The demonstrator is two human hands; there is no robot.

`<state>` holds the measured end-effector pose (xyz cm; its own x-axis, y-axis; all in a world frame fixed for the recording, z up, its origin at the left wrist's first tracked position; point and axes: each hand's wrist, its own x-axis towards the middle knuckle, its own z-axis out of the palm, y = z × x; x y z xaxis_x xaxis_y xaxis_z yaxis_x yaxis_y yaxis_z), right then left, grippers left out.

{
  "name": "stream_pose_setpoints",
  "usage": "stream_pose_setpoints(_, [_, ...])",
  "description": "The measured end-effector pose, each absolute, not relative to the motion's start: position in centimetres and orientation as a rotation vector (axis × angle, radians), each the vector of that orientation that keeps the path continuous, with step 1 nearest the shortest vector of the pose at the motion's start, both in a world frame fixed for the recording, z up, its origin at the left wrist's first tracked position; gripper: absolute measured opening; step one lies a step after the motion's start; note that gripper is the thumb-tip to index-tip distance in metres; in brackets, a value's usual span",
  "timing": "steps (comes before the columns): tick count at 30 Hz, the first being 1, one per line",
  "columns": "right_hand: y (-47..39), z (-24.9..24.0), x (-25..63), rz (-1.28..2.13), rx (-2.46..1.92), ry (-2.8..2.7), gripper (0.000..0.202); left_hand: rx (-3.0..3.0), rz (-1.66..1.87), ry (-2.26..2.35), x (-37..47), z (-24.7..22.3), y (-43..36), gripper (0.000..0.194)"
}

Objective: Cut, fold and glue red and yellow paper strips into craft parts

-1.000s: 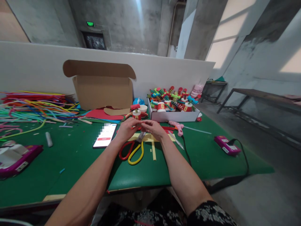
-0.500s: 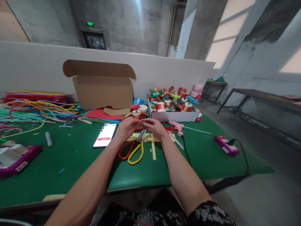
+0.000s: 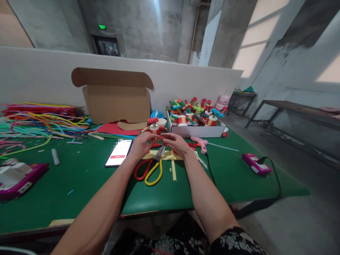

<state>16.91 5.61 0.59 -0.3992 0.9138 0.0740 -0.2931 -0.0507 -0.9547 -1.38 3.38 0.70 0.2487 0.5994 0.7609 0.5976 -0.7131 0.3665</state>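
Between my fingertips is a small red-and-orange folded paper strip (image 3: 160,138), pleated like the springy limbs on the paper figures. My left hand (image 3: 143,144) pinches its left end, and my right hand (image 3: 175,143) has its fingers closed at the right end. Scissors (image 3: 153,169) with one red and one yellow handle lie just below my hands, over yellow paper strips (image 3: 173,170). Directly behind my hands stands a red-and-white paper-cup figure (image 3: 154,128) with striped pleated arms. Red paper pieces lie partly hidden under my hands.
A white box (image 3: 198,131) of colourful figures stands at the back right. Nearby lie a pink glue gun (image 3: 199,142) and its cord. A phone (image 3: 119,153) is left of my hands. Coloured strips (image 3: 39,120), an open cardboard box (image 3: 118,104) and purple power strips (image 3: 256,164) surround the workspace.
My right hand has shifted slightly right, and its fingers have changed position. A little more of the pleated strip shows between my hands.
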Motion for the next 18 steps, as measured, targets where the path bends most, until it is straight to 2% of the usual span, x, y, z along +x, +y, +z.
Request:
stream_pose_setpoints(6, [5.7, 0.2, 16.3, 1.721, -0.776, -1.251, 0.038, 2.485, 1.498, 1.17, -1.2, 0.5, 3.4, 0.016])
stream_pose_setpoints(18, [5.7, -0.1, 16.3, 1.677, -0.77, -1.247, 0.034, 2.54, 1.454, 1.153, -1.3, 0.3, 3.5, 0.016])
